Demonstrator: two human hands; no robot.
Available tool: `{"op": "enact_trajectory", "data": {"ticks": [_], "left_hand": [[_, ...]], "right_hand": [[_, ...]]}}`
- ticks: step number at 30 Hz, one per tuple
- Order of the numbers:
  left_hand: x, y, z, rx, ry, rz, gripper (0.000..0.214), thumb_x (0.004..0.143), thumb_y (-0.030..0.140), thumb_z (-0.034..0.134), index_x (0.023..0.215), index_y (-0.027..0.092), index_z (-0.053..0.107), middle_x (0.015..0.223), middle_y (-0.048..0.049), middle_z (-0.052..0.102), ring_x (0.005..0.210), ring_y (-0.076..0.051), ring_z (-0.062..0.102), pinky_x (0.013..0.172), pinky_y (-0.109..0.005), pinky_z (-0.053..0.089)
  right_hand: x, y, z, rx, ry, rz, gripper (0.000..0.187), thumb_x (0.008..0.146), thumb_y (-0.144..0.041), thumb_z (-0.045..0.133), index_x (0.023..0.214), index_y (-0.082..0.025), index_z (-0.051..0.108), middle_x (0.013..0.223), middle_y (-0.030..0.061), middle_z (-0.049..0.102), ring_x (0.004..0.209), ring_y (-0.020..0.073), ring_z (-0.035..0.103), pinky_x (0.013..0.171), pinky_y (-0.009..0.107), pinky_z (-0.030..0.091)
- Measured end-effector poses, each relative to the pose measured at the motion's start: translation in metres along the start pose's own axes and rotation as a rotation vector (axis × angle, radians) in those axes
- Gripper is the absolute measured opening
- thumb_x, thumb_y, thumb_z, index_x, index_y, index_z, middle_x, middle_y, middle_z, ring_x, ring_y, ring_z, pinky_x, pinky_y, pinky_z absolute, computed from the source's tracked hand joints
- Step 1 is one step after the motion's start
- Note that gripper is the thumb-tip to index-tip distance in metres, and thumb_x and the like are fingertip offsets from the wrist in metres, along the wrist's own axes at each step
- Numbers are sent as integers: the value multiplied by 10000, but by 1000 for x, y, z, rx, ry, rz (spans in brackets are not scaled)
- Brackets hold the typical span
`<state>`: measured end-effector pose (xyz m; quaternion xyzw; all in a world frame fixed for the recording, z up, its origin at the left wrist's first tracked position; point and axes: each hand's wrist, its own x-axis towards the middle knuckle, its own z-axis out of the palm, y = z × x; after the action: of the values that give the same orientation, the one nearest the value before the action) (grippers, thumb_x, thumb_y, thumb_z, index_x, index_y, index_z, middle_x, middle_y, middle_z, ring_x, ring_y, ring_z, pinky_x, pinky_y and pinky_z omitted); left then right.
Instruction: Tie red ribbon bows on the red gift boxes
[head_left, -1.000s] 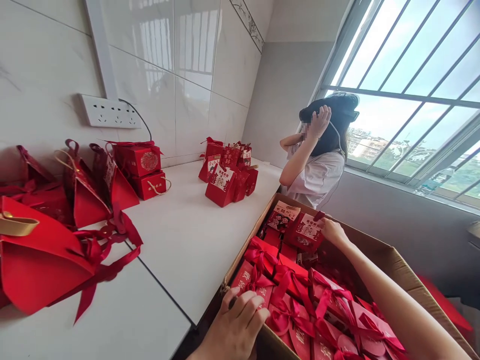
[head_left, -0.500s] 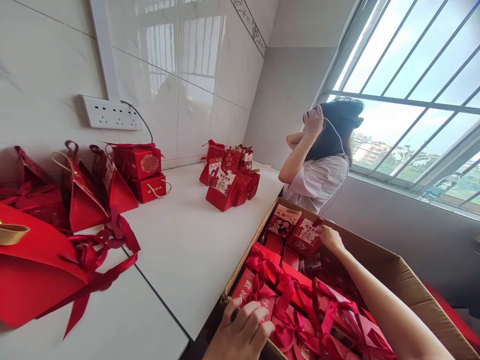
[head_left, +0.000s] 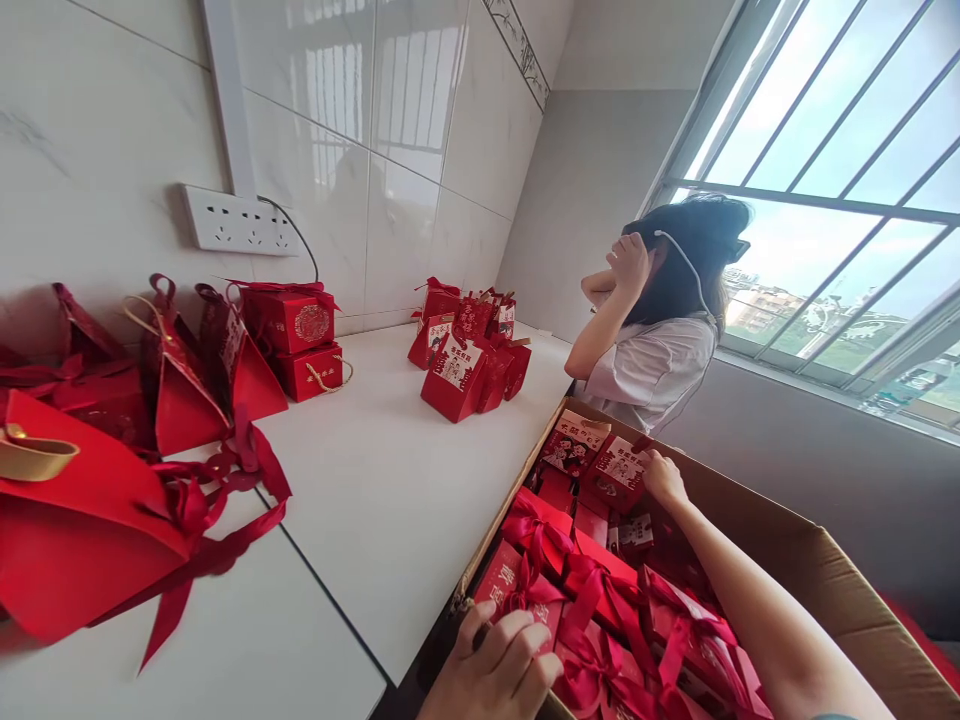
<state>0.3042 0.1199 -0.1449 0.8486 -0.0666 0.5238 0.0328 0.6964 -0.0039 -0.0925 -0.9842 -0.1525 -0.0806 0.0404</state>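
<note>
Inside a large cardboard carton [head_left: 795, 545], my right hand [head_left: 664, 480] pinches the top of a small red gift box [head_left: 616, 475] with a pale printed front. Another small red gift box [head_left: 571, 446], with cartoon figures on it, stands to its left. Nearer to me, several flat red boxes [head_left: 517, 580] tied with dark red ribbon bows [head_left: 589, 590] fill the carton. My left hand [head_left: 504, 655] lies at the carton's near left side, its fingers curled over the rim next to the ribboned boxes; its fingertips are partly hidden.
On the white table [head_left: 360, 470], several small red boxes [head_left: 454, 375] stand grouped near the wall. More red gift boxes [head_left: 251, 370] and a large red bag-shaped box [head_left: 75, 540] are at left. Beyond the carton is another person [head_left: 660, 310], arms raised. A power strip [head_left: 240, 220] is on the wall.
The view has shifted slightly, so most things appear a little further right. My right hand still pinches the same gift box, and my left stays on the carton rim.
</note>
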Motion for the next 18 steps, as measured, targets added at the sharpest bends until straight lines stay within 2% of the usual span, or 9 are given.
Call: {"op": "enact_trajectory", "data": {"ticks": [6, 9, 14, 18], "left_hand": [[0, 1, 1, 19, 17, -4, 172, 893, 156, 497, 786, 228, 612, 915, 44, 651, 968, -110, 513, 1053, -308, 180], [-1, 1, 1, 28, -18, -2, 139, 881, 167, 524, 799, 235, 614, 931, 43, 648, 987, -116, 507, 1053, -312, 185], [0, 1, -2, 3, -64, -9, 149, 899, 183, 488, 851, 234, 619, 973, 29, 645, 1008, -120, 498, 1057, -316, 179], [1, 2, 1, 37, 31, 4, 95, 848, 161, 573, 792, 227, 610, 917, 34, 645, 972, -115, 507, 1037, -322, 201]], "right_hand": [[5, 2, 5, 8, 14, 15, 290, 931, -322, 527, 1178, -170, 545, 1113, 74, 601, 895, 168, 622, 762, 345, 543], [7, 1, 10, -2, 9, -20, 318, 931, -336, 524, 1201, -169, 529, 1128, 78, 593, 921, 178, 616, 779, 360, 536], [6, 4, 14, -64, -18, -52, 459, 882, -333, 572, 1280, -138, 454, 1136, 115, 579, 928, 207, 621, 785, 367, 513], [-1, 7, 1, -78, -8, -110, 584, 793, -279, 594, 1328, -130, 416, 1019, 164, 609, 938, 286, 652, 743, 356, 497]]}}
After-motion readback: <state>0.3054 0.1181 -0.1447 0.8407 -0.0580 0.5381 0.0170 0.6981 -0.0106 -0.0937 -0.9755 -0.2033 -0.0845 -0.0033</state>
